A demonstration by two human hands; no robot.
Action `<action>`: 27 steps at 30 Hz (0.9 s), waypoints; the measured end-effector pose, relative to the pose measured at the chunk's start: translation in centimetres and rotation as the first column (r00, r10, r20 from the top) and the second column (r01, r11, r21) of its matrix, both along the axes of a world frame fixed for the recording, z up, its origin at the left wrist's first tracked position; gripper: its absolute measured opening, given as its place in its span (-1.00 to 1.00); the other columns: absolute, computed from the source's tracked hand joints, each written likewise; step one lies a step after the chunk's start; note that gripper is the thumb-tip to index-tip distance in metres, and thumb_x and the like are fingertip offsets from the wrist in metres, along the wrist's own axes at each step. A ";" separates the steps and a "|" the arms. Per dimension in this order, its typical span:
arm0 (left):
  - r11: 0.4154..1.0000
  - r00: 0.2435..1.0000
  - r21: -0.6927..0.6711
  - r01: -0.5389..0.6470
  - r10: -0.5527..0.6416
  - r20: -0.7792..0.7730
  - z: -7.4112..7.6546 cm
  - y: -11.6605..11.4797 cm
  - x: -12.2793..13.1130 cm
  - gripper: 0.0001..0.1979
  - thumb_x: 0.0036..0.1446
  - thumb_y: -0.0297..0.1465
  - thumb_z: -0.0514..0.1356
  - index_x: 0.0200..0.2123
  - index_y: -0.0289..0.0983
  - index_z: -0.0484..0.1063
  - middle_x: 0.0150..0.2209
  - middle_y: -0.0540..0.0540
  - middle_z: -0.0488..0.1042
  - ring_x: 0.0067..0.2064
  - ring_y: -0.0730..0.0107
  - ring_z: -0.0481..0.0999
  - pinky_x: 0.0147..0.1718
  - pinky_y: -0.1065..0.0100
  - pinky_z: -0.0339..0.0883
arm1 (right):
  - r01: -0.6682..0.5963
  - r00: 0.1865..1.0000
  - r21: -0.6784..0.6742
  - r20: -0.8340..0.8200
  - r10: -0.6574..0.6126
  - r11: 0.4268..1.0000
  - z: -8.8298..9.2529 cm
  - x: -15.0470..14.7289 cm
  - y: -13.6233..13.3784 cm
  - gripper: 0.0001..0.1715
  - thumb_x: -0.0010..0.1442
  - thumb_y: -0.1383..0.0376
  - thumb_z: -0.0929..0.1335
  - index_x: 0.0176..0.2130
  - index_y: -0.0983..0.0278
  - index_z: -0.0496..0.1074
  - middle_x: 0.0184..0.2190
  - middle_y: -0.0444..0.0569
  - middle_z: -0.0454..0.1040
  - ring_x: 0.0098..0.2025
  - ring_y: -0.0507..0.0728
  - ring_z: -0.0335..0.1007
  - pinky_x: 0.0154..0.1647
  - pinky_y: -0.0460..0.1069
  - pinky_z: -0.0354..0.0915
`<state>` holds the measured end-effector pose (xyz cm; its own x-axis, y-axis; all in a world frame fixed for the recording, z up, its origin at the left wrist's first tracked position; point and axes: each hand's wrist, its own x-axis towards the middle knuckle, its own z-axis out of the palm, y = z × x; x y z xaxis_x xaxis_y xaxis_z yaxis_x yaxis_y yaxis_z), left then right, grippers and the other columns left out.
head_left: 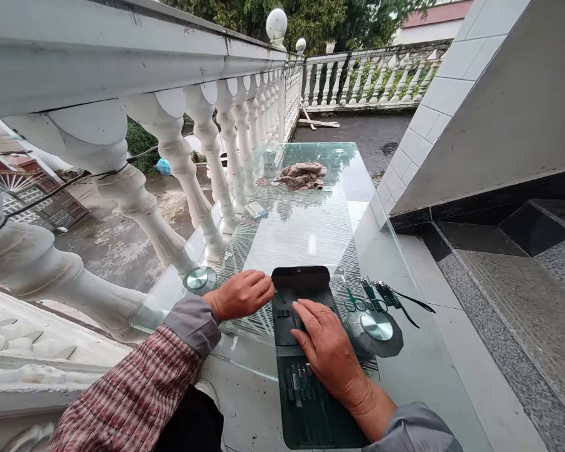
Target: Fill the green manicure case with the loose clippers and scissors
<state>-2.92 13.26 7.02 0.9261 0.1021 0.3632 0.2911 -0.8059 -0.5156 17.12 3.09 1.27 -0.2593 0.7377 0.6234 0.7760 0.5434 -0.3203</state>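
Observation:
A dark green manicure case lies unfolded on the glass table, with several slim metal tools tucked into its lower half. My left hand is closed in a pinch at the case's upper left edge. A thin greenish tool shows at its fingertips; its kind is too small to make out. My right hand rests over the middle of the case, fingers extended and thumb apart, covering part of it. Right of the case lie small green-handled scissors and nail clippers with straps.
The glass table stands beside a white balustrade. A crumpled brown cloth and a small packet lie farther back on it. Stone steps rise at the right.

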 end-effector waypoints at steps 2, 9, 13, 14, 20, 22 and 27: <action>0.997 0.998 -0.062 0.045 -0.043 0.045 0.2 -1.9 0.7 -0.83 0.27 -0.51 -0.01 -0.23 -0.37 0.37 -0.29 -0.15 0.46 -0.23 0.36 0.44 -0.22 0.31 0.40 | -0.039 0.994 0.083 -0.097 0.047 0.996 0.8 0.2 -0.2 -0.57 0.19 0.39 0.26 0.07 0.33 0.28 -0.16 0.11 0.43 -0.09 0.14 0.33 -0.08 0.09 0.32; 0.969 0.972 -0.245 0.000 0.058 0.229 -0.8 -6.5 2.7 -0.81 0.27 -0.53 -0.06 -0.23 -0.35 0.35 -0.34 -0.14 0.46 -0.27 0.37 0.46 -0.26 0.30 0.44 | -0.134 0.965 0.166 -0.201 0.166 0.977 2.4 1.0 -1.5 -0.71 0.12 0.50 0.30 -0.13 0.29 0.39 -0.34 0.01 0.46 -0.25 0.08 0.36 -0.23 0.01 0.35; 0.947 0.943 -0.321 -0.004 0.110 0.314 -1.2 -7.2 3.5 -0.82 0.27 -0.54 -0.04 -0.19 -0.36 0.34 -0.35 -0.15 0.46 -0.28 0.37 0.47 -0.25 0.29 0.45 | -0.128 0.971 0.168 -0.182 0.158 0.978 2.3 2.6 -1.7 -0.67 0.12 0.52 0.29 -0.11 0.28 0.39 -0.37 -0.02 0.47 -0.29 0.06 0.38 -0.27 -0.01 0.34; 0.941 0.936 -0.338 0.006 0.114 0.333 -1.3 -7.3 3.6 -0.82 0.26 -0.54 -0.03 -0.15 -0.37 0.33 -0.33 -0.15 0.47 -0.26 0.36 0.47 -0.23 0.28 0.45 | -0.115 0.974 0.174 -0.172 0.145 0.978 2.2 3.2 -1.6 -0.66 0.13 0.52 0.28 -0.10 0.28 0.40 -0.38 -0.02 0.48 -0.29 0.05 0.38 -0.27 -0.02 0.34; 0.922 0.879 -0.386 0.023 0.165 0.447 -2.7 -7.1 3.1 -0.73 0.21 -0.57 0.05 0.00 -0.40 0.27 -0.20 -0.22 0.47 -0.15 0.33 0.46 -0.15 0.25 0.44 | 0.341 0.929 0.173 0.087 -0.360 0.924 1.2 7.6 0.4 -0.79 0.19 0.37 0.27 -0.25 0.28 0.50 -0.44 -0.04 0.51 -0.32 0.07 0.38 -0.25 -0.04 0.23; 0.915 0.882 -0.404 0.019 0.175 0.437 -3.1 -7.1 2.9 -0.74 0.22 -0.56 0.04 -0.02 -0.38 0.29 -0.22 -0.19 0.48 -0.17 0.34 0.47 -0.17 0.26 0.46 | 0.419 0.866 0.178 0.217 -0.451 0.890 0.5 8.4 1.2 -0.76 0.21 0.35 0.25 -0.31 0.27 0.52 -0.46 -0.04 0.49 -0.35 0.06 0.35 -0.30 -0.04 0.17; 0.909 0.909 -0.417 0.000 0.174 0.379 -3.4 -7.2 2.6 -0.79 0.22 -0.57 0.03 -0.08 -0.40 0.33 -0.27 -0.18 0.49 -0.22 0.36 0.48 -0.19 0.28 0.46 | 0.432 0.791 0.175 0.396 -0.465 0.885 -0.6 8.3 1.9 -0.67 0.24 0.38 0.20 -0.40 0.25 0.50 -0.49 -0.04 0.46 -0.39 0.07 0.28 -0.35 -0.02 0.06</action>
